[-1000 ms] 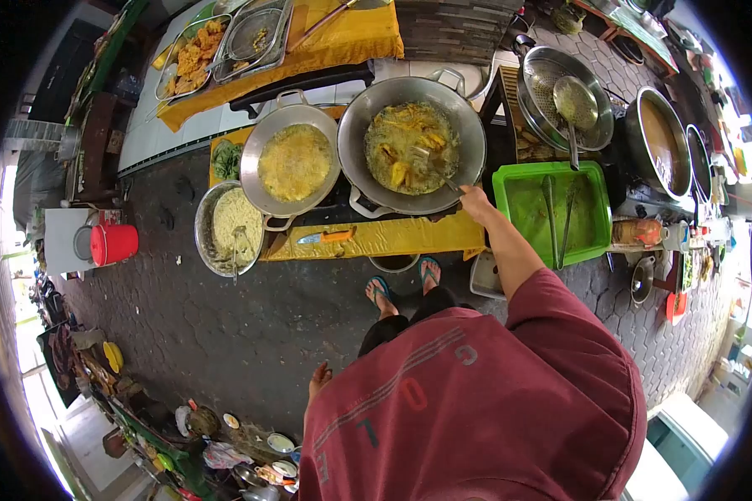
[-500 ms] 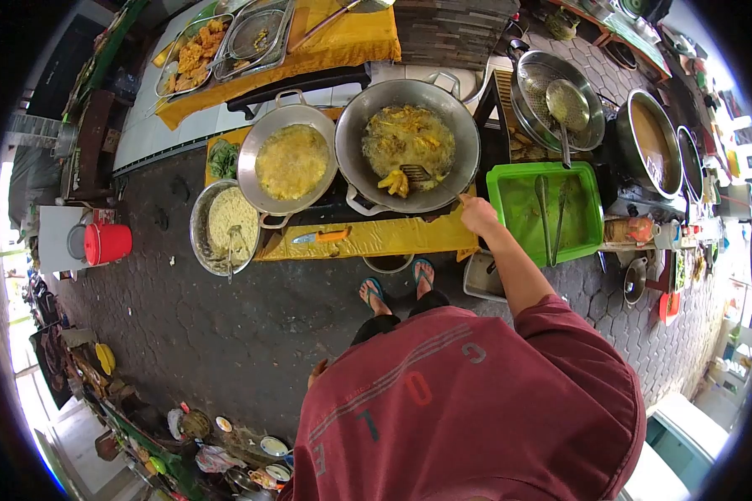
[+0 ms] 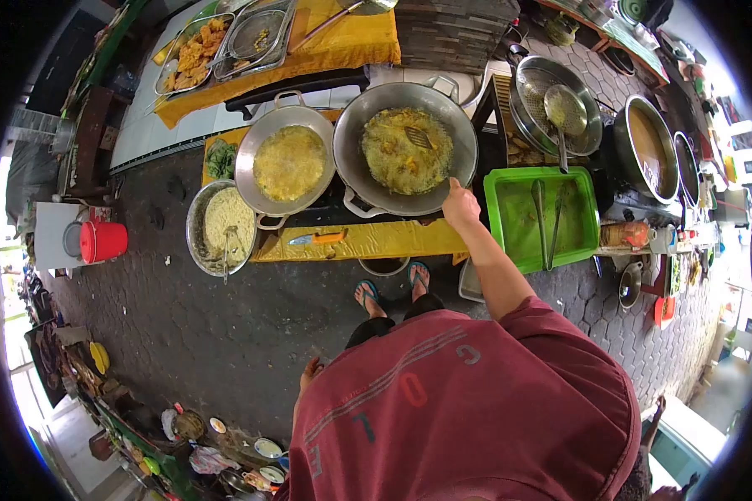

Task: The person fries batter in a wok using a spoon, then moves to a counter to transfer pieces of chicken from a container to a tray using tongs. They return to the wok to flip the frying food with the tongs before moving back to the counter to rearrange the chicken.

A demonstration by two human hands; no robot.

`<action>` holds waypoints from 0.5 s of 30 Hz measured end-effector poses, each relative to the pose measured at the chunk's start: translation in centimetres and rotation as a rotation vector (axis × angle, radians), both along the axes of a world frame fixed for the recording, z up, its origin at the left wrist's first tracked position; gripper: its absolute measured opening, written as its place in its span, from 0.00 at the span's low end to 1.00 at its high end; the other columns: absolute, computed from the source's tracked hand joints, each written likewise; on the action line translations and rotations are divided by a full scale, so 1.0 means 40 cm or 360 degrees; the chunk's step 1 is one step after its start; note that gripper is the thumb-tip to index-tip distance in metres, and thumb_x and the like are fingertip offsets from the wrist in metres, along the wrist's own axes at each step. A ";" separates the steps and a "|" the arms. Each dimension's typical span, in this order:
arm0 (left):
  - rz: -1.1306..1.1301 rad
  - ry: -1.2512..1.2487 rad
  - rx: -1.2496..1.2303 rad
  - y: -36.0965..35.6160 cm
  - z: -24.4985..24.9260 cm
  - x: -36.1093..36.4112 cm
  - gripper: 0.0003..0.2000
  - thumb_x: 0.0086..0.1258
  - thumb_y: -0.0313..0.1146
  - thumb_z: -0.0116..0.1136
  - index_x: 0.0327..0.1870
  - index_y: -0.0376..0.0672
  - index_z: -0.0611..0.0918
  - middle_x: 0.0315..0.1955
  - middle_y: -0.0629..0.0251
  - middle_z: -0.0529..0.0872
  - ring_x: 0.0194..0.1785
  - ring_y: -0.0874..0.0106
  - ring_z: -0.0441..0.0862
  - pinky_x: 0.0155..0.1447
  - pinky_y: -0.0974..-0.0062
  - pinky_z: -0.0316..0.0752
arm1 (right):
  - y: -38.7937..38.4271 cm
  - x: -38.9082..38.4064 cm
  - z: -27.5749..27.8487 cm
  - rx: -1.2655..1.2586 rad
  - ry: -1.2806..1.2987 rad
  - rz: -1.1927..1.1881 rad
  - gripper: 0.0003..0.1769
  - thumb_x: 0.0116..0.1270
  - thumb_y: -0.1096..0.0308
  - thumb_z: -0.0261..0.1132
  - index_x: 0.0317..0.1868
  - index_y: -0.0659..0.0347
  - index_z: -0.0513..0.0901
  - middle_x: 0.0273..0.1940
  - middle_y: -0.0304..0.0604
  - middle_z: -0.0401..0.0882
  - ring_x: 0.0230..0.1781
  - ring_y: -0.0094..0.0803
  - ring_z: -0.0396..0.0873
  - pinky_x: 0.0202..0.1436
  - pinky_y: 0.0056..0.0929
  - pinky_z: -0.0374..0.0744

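Observation:
My right hand is closed around the handle of a slotted spatula, at the near right rim of the large wok. The spatula's dark slotted head lies over bubbling oil with pieces of frying food. My left hand hangs low beside my body, mostly hidden by the shirt, so its grip does not show. To the left of the large wok is a smaller wok of bubbling yellow oil. A bowl of pale batter with a ladle in it stands further left.
An orange-handled knife lies on the yellow cloth at the front edge. Right of the woks sits a green tray holding tongs. Beyond are a strainer and a pot of brown liquid. Fried food fills a back-left tray.
The spatula's head has moved away from me, from the near side of the large wok toward its middle right. The yellow clump beside it no longer shows above the oil. My right hand shifted slightly left.

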State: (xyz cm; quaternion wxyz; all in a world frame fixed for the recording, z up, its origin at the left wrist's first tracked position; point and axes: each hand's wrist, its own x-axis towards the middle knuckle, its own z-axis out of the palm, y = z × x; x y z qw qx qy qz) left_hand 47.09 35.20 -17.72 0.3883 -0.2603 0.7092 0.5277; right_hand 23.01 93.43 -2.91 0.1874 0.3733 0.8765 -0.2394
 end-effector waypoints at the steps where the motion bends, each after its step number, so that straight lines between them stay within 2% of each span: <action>1: -0.0002 0.0013 -0.0004 -0.001 -0.001 0.007 0.22 0.68 0.29 0.49 0.63 0.41 0.65 0.54 0.57 0.73 0.56 0.68 0.71 0.57 0.71 0.67 | -0.001 -0.009 -0.017 0.0009 0.0050 0.0033 0.28 0.61 0.69 0.48 0.64 0.49 0.64 0.46 0.55 0.77 0.49 0.48 0.75 0.51 0.42 0.73; 3: -0.0005 0.0044 -0.0010 -0.001 -0.003 0.011 0.22 0.68 0.28 0.50 0.63 0.41 0.66 0.54 0.58 0.74 0.56 0.68 0.71 0.57 0.72 0.67 | -0.005 -0.034 -0.041 0.0017 0.0110 0.0077 0.27 0.61 0.69 0.48 0.64 0.49 0.63 0.45 0.55 0.77 0.48 0.48 0.75 0.51 0.42 0.73; 6: 0.0003 0.0031 -0.0033 0.002 0.010 0.020 0.22 0.67 0.28 0.51 0.62 0.40 0.66 0.53 0.58 0.75 0.55 0.69 0.72 0.57 0.72 0.67 | -0.012 -0.080 -0.066 -0.0017 0.0052 0.0113 0.22 0.65 0.67 0.46 0.59 0.54 0.69 0.47 0.55 0.76 0.50 0.49 0.75 0.52 0.42 0.73; 8: -0.0008 -0.0035 -0.0070 0.008 0.041 0.025 0.22 0.66 0.27 0.51 0.62 0.41 0.66 0.52 0.59 0.75 0.54 0.69 0.73 0.55 0.73 0.68 | -0.007 -0.117 -0.078 -0.0036 0.0127 -0.0073 0.21 0.69 0.64 0.39 0.57 0.61 0.70 0.48 0.55 0.76 0.51 0.49 0.74 0.52 0.43 0.73; 11: -0.0013 -0.0094 -0.0112 0.015 0.057 0.030 0.22 0.66 0.26 0.52 0.62 0.41 0.66 0.51 0.60 0.76 0.53 0.70 0.74 0.54 0.74 0.69 | 0.019 -0.169 -0.135 -0.0048 0.0059 0.0008 0.23 0.71 0.60 0.36 0.56 0.63 0.70 0.49 0.55 0.76 0.52 0.49 0.73 0.53 0.43 0.72; 13: 0.0276 -0.0141 0.0076 0.002 0.054 0.065 0.22 0.66 0.26 0.52 0.62 0.41 0.66 0.48 0.60 0.77 0.51 0.70 0.75 0.53 0.74 0.70 | 0.026 -0.190 -0.171 -0.0074 0.0063 -0.0024 0.22 0.70 0.61 0.38 0.56 0.62 0.71 0.49 0.55 0.76 0.52 0.49 0.73 0.53 0.42 0.72; 15: 0.0195 -0.0080 0.0053 -0.029 0.021 0.099 0.23 0.65 0.27 0.53 0.62 0.41 0.66 0.47 0.61 0.78 0.49 0.70 0.76 0.52 0.74 0.71 | 0.024 -0.197 -0.176 -0.0106 0.0062 -0.0060 0.21 0.70 0.62 0.40 0.56 0.61 0.71 0.49 0.55 0.76 0.51 0.48 0.74 0.53 0.41 0.73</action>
